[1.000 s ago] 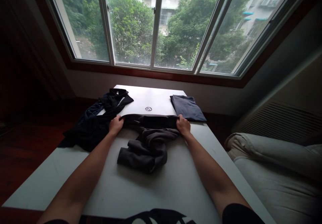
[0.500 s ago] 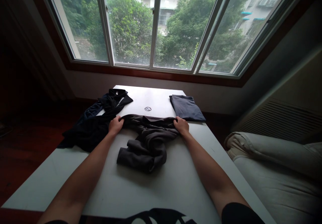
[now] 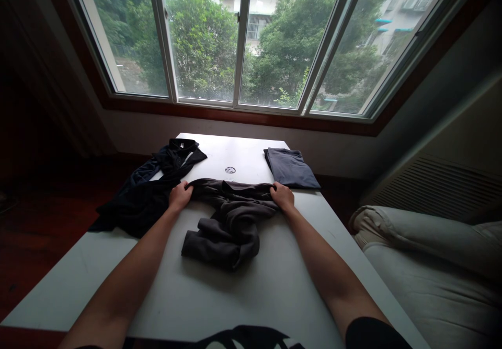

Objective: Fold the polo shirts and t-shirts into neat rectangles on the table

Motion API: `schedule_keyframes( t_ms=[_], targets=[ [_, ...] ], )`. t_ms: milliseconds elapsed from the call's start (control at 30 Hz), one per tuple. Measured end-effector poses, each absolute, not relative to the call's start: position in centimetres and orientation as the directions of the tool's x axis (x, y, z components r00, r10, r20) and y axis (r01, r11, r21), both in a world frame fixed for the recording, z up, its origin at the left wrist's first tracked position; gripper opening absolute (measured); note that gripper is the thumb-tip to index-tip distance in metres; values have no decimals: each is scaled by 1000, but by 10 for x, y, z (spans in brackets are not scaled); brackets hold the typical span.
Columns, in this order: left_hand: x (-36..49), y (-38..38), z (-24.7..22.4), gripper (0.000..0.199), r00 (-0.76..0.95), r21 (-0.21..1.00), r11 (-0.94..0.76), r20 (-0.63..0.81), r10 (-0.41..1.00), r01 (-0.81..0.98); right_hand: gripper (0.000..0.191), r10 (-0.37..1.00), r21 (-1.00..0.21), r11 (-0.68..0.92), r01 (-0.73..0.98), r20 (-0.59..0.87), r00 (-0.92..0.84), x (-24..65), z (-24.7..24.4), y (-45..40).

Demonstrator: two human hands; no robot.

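Observation:
A crumpled dark grey garment [image 3: 235,213] lies on the white table [image 3: 164,297]; its bunched folds hide whether it is a top or trousers. My left hand [image 3: 181,195] is closed on the left end of its far edge. At the right end of that edge, my right hand [image 3: 283,196] grips the cloth too. The edge is drawn nearly straight between both hands, while the rest trails toward me in loose folds. Just left of my left hand is a heap of dark clothes [image 3: 137,208]. Folded grey-blue cloth [image 3: 294,168] sits beyond my right hand.
A small round dark mark [image 3: 230,170] shows on the far tabletop. Beyond the table stands a wall with a wide window [image 3: 235,51]. A pale padded sofa [image 3: 435,265] flanks the table's right side. Reddish wooden floor [image 3: 35,234] lies to the left.

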State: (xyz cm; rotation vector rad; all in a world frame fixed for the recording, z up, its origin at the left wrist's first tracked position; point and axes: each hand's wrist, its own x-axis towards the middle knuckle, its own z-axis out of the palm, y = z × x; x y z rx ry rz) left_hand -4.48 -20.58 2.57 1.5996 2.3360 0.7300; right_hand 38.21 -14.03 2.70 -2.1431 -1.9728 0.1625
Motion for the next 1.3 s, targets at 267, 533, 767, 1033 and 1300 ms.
schedule_keyframes(
  t_ms=[267,533,767,1033,1300],
  targets=[
    [-43,-207,27,28,-387,505,285,106,916,815,38,995,-248,-84,965,39,97,379,34,-145],
    [-44,-206,26,28,-378,504,278,108,919,818,37,994,-245,-74,967,54,90,380,32,-144],
    [-43,-207,27,27,-390,501,292,100,915,814,36,993,-229,-86,969,55,101,380,30,-142],
    [-43,-207,27,26,-388,499,290,104,916,817,37,994,-237,-80,968,58,97,381,30,-142],
    [-44,-206,25,25,-378,496,279,110,919,822,36,994,-247,-78,966,54,94,381,30,-142]
  ],
)
